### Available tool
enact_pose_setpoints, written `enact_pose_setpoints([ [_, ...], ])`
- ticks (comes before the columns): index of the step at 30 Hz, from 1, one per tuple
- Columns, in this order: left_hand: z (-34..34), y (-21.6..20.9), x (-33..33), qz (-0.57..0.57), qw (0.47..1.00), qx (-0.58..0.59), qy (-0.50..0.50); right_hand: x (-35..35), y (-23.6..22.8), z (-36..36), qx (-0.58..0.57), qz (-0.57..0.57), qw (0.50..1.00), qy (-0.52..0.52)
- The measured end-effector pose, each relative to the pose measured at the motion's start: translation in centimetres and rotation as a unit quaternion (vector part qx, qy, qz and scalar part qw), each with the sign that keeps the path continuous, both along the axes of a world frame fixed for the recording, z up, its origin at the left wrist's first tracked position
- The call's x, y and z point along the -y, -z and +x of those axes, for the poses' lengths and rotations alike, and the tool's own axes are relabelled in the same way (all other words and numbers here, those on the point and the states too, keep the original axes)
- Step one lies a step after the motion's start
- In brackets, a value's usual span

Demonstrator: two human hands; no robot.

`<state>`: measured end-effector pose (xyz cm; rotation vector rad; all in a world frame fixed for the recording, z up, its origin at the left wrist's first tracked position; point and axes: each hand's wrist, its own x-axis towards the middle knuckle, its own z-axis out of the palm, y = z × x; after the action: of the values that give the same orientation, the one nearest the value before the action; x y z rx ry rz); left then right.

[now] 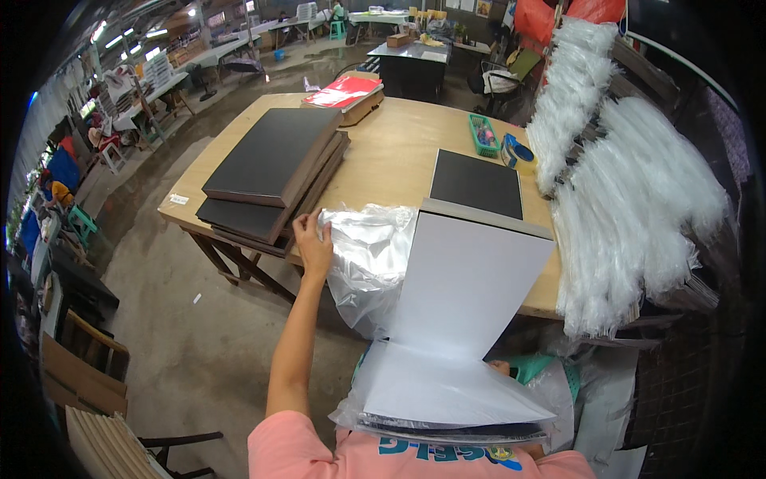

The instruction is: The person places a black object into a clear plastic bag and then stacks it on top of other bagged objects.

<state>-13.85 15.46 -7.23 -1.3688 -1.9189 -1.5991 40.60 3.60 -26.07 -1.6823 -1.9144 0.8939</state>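
My left hand has its fingers closed at the edge of a crinkled clear plastic sleeve, beside a stack of black, brown-edged albums or boxes. The sleeve spreads to the right, against a large white folded panel. This panel bends in the middle: its upper part leans on the table edge, its lower part lies toward my chest with plastic and a dark layer under it. Only a bit of my right hand shows behind the panel's right side; its fingers are hidden. Beyond the panel lies a flat black board.
The wooden table carries a green basket, a blue tape dispenser and a red-topped stack. Bundles of clear plastic sleeves hang over the right side. A chair stands at lower left; people work at far tables.
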Motion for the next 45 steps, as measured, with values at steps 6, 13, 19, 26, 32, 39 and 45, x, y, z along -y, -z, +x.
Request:
enact_pose_setpoints([
  [6,1.2,-4.5,0.5,-0.123,0.976,-0.179,0.001,-3.7,-10.3,1.6,0.147,-0.131,0.980,-0.037],
  [13,2.7,-8.5,-0.8,-0.098,0.981,0.071,0.151,-7.8,-37.5,-14.3,0.024,0.072,0.952,-0.298],
  [19,3.9,-9.7,-2.2,-0.007,0.978,-0.153,0.139,-20.8,-38.2,-30.0,-0.043,0.377,0.829,-0.411],
  [26,4.2,-10.9,-1.9,0.063,0.972,0.030,0.225,-26.1,-35.8,-36.9,0.046,0.139,0.898,-0.415],
  [32,2.7,-10.2,-3.5,-0.226,0.920,0.136,0.291,-26.7,-34.4,-36.2,0.020,0.219,0.907,-0.360],
  [39,2.5,-12.6,-1.0,-0.523,0.572,0.113,0.622,-25.2,-35.0,-37.5,0.089,0.027,0.756,-0.648],
  [45,0.3,-15.9,10.0,-0.302,0.518,0.187,0.778,-14.0,-37.6,-32.0,-0.052,-0.372,0.429,-0.822],
])
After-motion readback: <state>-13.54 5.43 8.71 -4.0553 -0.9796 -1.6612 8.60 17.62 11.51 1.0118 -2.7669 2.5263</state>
